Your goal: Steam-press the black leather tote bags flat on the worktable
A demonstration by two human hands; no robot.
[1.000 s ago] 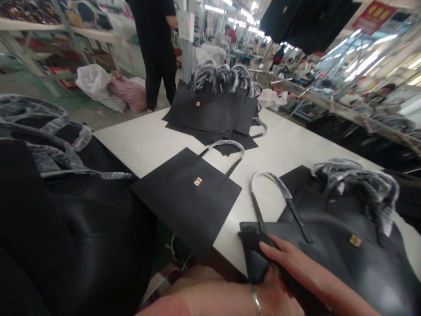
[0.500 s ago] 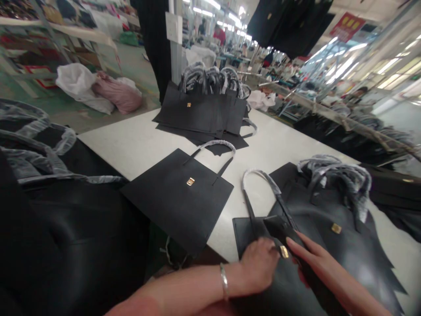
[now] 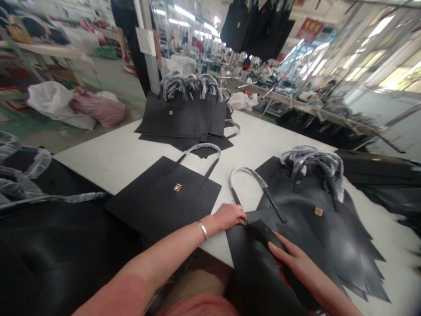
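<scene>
My left hand (image 3: pixel 227 217), with a silver bangle (image 3: pixel 203 230) on the wrist, grips the top edge of a black leather tote bag (image 3: pixel 256 267) near the base of its handle. My right hand (image 3: pixel 294 261) lies across a folded dark flap of the same bag, and its gold clasp is hidden. Beside it, a flat black tote (image 3: pixel 162 195) with a gold clasp lies on the white table (image 3: pixel 108 169). To the right is an overlapping pile of black totes (image 3: pixel 315 215), with plastic-wrapped handles (image 3: pixel 312 162).
A stack of black totes (image 3: pixel 180 118) stands at the table's far end. A large black pile (image 3: pixel 66 237) fills the lower left. Beyond the table are white and pink sacks (image 3: pixel 75 107) on the floor, a standing person (image 3: pixel 131 39), and hanging bags (image 3: pixel 256 30).
My left hand has moved from the bag's front to its top edge by the handle. The gold clasp is now hidden. The whole scene has shifted left in view.
</scene>
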